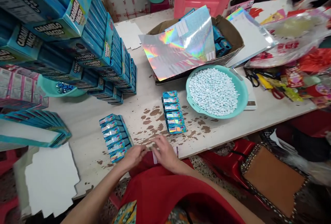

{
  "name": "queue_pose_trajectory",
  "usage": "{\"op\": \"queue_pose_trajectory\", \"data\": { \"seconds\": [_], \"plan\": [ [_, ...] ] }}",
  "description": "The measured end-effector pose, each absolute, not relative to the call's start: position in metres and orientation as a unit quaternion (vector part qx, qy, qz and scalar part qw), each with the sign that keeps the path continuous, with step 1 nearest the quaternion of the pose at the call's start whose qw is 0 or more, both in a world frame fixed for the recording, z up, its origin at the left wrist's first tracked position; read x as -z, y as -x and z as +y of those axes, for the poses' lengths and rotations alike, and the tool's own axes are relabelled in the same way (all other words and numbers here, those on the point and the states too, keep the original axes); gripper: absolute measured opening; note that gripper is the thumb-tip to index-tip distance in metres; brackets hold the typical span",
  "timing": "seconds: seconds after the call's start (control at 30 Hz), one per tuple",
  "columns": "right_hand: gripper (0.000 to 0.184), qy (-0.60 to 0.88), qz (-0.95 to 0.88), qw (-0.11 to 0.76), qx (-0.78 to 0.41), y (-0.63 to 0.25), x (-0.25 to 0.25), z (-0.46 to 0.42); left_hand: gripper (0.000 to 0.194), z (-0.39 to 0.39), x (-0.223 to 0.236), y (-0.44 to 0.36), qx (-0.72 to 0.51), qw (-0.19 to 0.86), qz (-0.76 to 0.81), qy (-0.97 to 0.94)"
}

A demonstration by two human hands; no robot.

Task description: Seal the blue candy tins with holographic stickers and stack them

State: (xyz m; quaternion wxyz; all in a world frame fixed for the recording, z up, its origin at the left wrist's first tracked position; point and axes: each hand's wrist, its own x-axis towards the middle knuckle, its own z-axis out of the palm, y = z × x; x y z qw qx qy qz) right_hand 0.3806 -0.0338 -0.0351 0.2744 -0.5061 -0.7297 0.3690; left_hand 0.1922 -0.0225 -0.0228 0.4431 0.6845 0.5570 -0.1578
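Observation:
My left hand (134, 155) is at the table's front edge with its fingertips pinched together; what they hold is too small to make out. Just right of it, my right hand (166, 154) has loosely bent fingers standing apart. Below its thumb shows a pale strip (155, 157), and I cannot tell whether the hand touches it. Beside my left hand lies a slanted row of small blue candy boxes (113, 137) with shiny labels. A second row of blue boxes (173, 112) lies beyond my right hand, some with shiny stickers on their ends.
A turquoise bowl (243, 94) full of small white candies rests on a white scale (252, 103). Behind it, a holographic sheet (181, 42) covers part of a cardboard box (234, 37). Tall stacks of blue display boxes (98, 49) stand at left. Scissors (252, 77) lie at right.

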Motion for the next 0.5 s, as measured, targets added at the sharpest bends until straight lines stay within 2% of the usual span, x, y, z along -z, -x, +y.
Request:
{"op": "queue_pose_trajectory", "data": {
  "seconds": [0.13, 0.27, 0.37, 0.5],
  "plan": [
    [0.046, 0.472, -0.766, 0.200, -0.388, -0.364, 0.059, -0.062, 0.031, -0.029, 0.039, -0.197, 0.158, 0.406, 0.587, -0.683],
    [0.053, 0.443, -0.795, 0.219, -0.351, -0.369, 0.065, -0.067, 0.032, -0.022, 0.042, -0.201, 0.167, 0.395, 0.593, -0.681],
    [0.048, 0.431, -0.817, 0.195, -0.331, -0.374, 0.064, -0.070, 0.032, -0.021, 0.044, -0.202, 0.180, 0.381, 0.604, -0.677],
    [0.023, 0.441, -0.834, 0.140, -0.301, -0.374, 0.062, -0.071, 0.030, -0.020, 0.050, -0.204, 0.180, 0.377, 0.606, -0.677]
  ]
}}
